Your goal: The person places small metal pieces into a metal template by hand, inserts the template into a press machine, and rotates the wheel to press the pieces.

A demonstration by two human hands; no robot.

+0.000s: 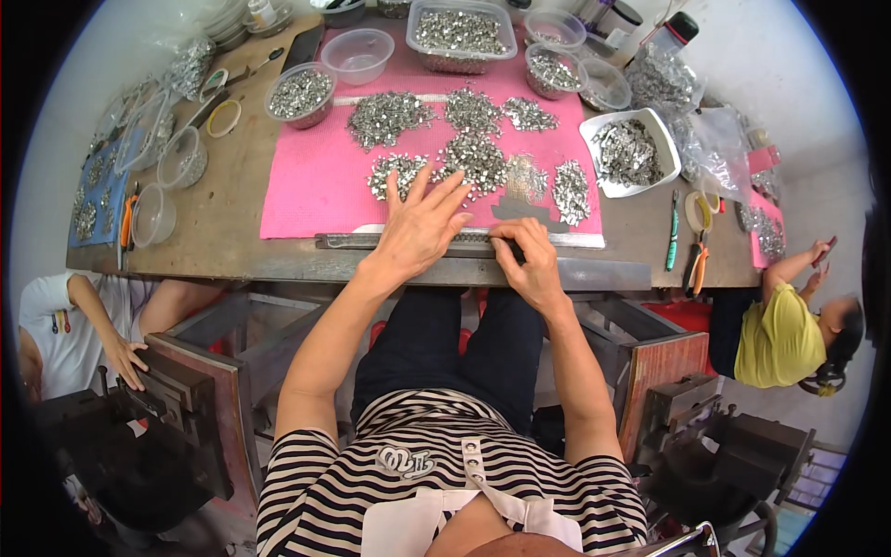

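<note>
Along the front edge of a pink mat [306,186] runs a narrow metal rail [348,240], with small pieces lined up in its middle stretch. My left hand [418,227] lies over the rail, fingers spread toward the piles, with nothing visible in its grasp. At the rail's right part, my right hand [529,260] is closed, thumb and fingers bent together; a small dark thing shows between them, too hidden to name. Beyond my fingertips are a pile of small shiny metal pieces [474,160] and a smaller pile [397,174]. Flat grey pieces [529,213] lie beside my right hand.
Further piles [388,119] cover the mat. Tubs of metal pieces [459,35] stand behind, and a white square bowl [631,151] at right. Orange-handled pliers [696,265] and a green pen-like tool [673,232] lie rightward. Other people [784,334] sit at both sides.
</note>
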